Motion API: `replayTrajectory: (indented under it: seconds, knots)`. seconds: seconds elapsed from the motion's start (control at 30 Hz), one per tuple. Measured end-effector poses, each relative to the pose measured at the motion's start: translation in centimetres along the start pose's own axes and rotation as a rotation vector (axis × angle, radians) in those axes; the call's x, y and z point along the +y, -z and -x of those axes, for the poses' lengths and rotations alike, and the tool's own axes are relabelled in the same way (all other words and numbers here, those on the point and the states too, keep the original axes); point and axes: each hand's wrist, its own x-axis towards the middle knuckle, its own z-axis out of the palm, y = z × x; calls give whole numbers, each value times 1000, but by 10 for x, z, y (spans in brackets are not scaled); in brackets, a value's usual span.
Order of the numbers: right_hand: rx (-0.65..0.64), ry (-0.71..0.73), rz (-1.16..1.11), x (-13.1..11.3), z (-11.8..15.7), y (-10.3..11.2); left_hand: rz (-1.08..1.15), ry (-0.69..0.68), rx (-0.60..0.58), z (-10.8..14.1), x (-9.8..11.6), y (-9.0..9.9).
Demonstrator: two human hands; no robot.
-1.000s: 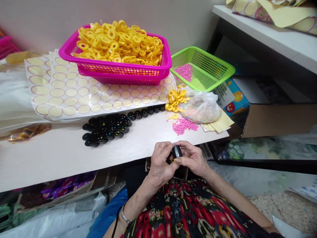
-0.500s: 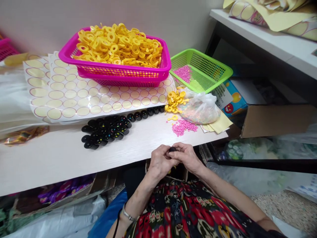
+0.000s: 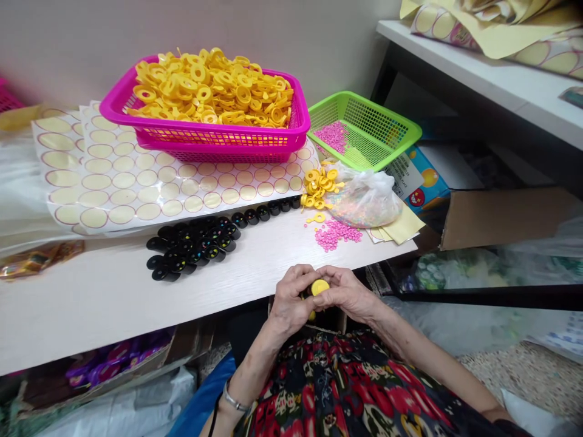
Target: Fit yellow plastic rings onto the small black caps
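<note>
Both hands meet just off the table's front edge. My left hand [image 3: 294, 300] has its fingers wrapped round a small black and yellow piece [image 3: 319, 287], whose round yellow face points up. My right hand [image 3: 348, 294] pinches the same piece from the other side. On the table, up and to the left, lies a cluster of black pieces [image 3: 194, 246] with coloured dots, and a row of black pieces [image 3: 263, 212] runs right from it. Pink beads [image 3: 336, 234] and a small heap of yellow ring pieces [image 3: 320, 182] lie beyond the hands.
A pink basket [image 3: 218, 138] full of yellow ring pieces stands on sticker sheets [image 3: 150, 194]. Behind the beads are a clear bag [image 3: 368, 197] and a green basket [image 3: 410, 128]. An open cardboard box [image 3: 501, 218] is at the right, beside a white shelf [image 3: 478, 73].
The piece between my hands now shows a round yellow face where a black one showed before. The view has shifted slightly.
</note>
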Motion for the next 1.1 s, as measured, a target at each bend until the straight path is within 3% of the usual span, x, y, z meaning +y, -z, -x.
replayTrajectory:
  seconds: [0.1,0.23,0.4,0.53,0.63,0.7,0.73,0.77,0.8,0.9,0.93,1.0,1.1]
  knots:
    - [33,40,-5,4,0,-3,-67,-97,16,3,-1,-2]
    - [85,65,-24,13,-1,-3,-84,-104,-31,6,-3,-4]
    - [3,-46,-32,20,-1,4,-105,-75,-40,12,-5,-7]
    - [-5,-15,-47,23,-3,6,-193,-94,-80,12,-2,-11]
    - [-34,-38,4,28,-4,8,-180,-83,-177,10,0,-2]
    - [-54,-121,126,35,-4,12,-106,-33,-256,9,-4,15]
    - [-48,-159,228,38,-4,15,-68,12,-233,10,-9,26]
    - [-28,-179,360,41,-5,17,-52,73,-133,11,-16,38]
    - [4,-176,517,43,-7,20,-88,165,43,12,-25,50]
    - [81,-94,1051,44,-18,24,-287,488,725,14,-57,81]
    - [76,-97,1195,44,-23,24,-319,556,869,13,-66,89]
    - [46,-187,1426,43,-35,23,-369,628,995,8,-79,100]
    - [29,-218,1518,44,-51,20,-426,644,1024,-2,-80,106]
